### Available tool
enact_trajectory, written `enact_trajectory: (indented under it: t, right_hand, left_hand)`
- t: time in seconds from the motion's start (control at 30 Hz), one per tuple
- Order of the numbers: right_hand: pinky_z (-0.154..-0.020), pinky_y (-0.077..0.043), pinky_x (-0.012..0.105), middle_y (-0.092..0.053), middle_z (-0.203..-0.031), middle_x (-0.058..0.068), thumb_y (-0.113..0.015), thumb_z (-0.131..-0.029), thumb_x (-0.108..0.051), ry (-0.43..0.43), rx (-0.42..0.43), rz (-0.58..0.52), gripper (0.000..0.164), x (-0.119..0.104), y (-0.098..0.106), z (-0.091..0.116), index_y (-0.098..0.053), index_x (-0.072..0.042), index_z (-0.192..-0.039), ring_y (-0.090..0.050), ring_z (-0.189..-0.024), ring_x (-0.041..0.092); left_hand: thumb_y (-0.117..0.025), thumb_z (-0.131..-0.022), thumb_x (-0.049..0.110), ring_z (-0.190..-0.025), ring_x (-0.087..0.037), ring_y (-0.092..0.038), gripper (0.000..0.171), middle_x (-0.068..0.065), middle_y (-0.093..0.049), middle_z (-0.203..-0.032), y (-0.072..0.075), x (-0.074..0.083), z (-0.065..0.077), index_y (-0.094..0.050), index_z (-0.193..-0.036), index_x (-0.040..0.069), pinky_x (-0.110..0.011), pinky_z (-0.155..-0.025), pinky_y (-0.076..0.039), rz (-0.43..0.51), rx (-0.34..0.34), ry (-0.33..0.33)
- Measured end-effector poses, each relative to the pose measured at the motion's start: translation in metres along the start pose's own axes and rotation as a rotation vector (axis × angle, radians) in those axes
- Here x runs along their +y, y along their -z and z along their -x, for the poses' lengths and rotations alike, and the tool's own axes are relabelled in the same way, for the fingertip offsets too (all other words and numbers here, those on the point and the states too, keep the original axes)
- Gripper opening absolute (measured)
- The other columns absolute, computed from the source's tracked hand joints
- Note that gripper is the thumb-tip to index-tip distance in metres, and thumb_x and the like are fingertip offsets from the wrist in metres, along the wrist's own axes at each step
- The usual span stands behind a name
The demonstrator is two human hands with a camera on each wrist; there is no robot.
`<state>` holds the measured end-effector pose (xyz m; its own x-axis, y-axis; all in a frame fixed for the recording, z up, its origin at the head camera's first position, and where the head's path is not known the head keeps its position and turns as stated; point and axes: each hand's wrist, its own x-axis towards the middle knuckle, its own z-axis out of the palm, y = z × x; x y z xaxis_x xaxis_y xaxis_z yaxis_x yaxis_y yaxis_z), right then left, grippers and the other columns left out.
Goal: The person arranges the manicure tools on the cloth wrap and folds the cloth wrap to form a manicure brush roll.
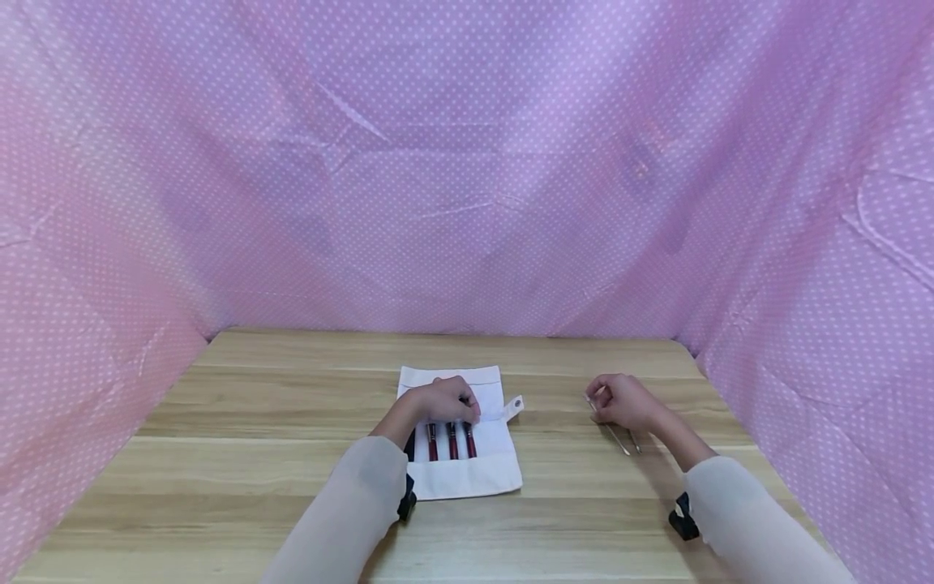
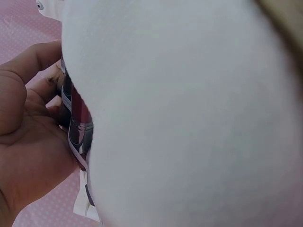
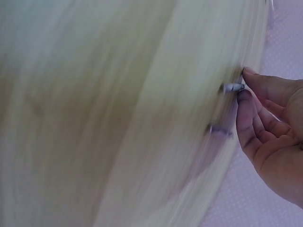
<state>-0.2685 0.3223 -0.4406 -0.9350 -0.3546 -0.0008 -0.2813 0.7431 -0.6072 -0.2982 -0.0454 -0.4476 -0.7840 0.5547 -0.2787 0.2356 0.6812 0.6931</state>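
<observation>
At the right of the head view, the right grip (image 1: 626, 402) pinches a thin metal tool (image 1: 617, 440) between thumb and fingertips, seemingly near its upper end. A hold like that could let the smooth shaft twist or slip, and the free end might swing into the second metal tool (image 1: 636, 443), which lies just beside it (partly hidden by the hand) and could get knocked askew on the table (image 1: 219, 478).

At lower centre, the left grip (image 1: 447, 397) is bent over the white pouch (image 1: 467, 480), fingertips beside the rightmost of three red-handled tools (image 1: 453, 444) in its slots; whether it pinches anything I cannot tell. If those fingers pull while caught on fabric, the soft pouch could wrinkle or slide, and a neighbouring handle might work loose. The snap tab (image 1: 515, 406), sticking out at the pouch's right edge, could also catch a passing tool or finger.
</observation>
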Motion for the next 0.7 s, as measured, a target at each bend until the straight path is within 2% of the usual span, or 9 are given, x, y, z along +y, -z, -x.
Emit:
enact_trajectory:
  t: [0.13,0.37,0.57,0.7]
  right_hand:
    - [-0.063,-0.049,0.025,-0.068,-0.074,0.003,-0.079,-0.081,0.004,-0.007,-0.006,-0.003,0.027,-0.007,-0.005,-0.004,-0.066,0.006,-0.105,-0.06,-0.069,0.011]
    - [-0.066,-0.052,0.029,-0.068,-0.08,0.004,-0.073,-0.083,0.004,-0.1,-0.034,-0.043,0.023,-0.014,-0.008,-0.006,-0.066,0.006,-0.105,-0.062,-0.074,0.014]
    - [-0.059,-0.05,0.025,-0.066,-0.085,0.01,-0.061,-0.089,0.008,-0.052,-0.096,-0.192,0.021,-0.014,-0.009,-0.009,-0.063,0.011,-0.109,-0.059,-0.072,0.014]
    - [-0.058,-0.049,0.023,-0.067,-0.089,0.015,-0.06,-0.091,0.007,-0.002,-0.096,-0.254,0.022,-0.016,-0.007,-0.014,-0.064,0.013,-0.111,-0.058,-0.073,0.015]
  left_hand:
    - [-0.07,-0.095,0.024,-0.098,-0.023,-0.051,0.007,0.004,-0.066,-0.094,0.001,-0.001,0.0,-0.075,-0.091,0.022,-0.042,-0.084,-0.04,0.011,-0.01,-0.007]
    - [-0.07,-0.095,0.024,-0.101,-0.024,-0.049,0.008,0.005,-0.066,-0.095,0.0,-0.002,-0.002,-0.075,-0.09,0.022,-0.042,-0.086,-0.039,0.017,-0.001,-0.003]
    - [-0.07,-0.095,0.023,-0.102,-0.025,-0.047,0.008,0.006,-0.066,-0.095,-0.002,-0.001,-0.001,-0.076,-0.089,0.022,-0.042,-0.086,-0.039,0.013,0.011,0.008]
    - [-0.071,-0.094,0.023,-0.102,-0.025,-0.047,0.008,0.004,-0.066,-0.095,-0.002,-0.001,-0.002,-0.075,-0.087,0.021,-0.042,-0.085,-0.039,0.034,0.014,0.029]
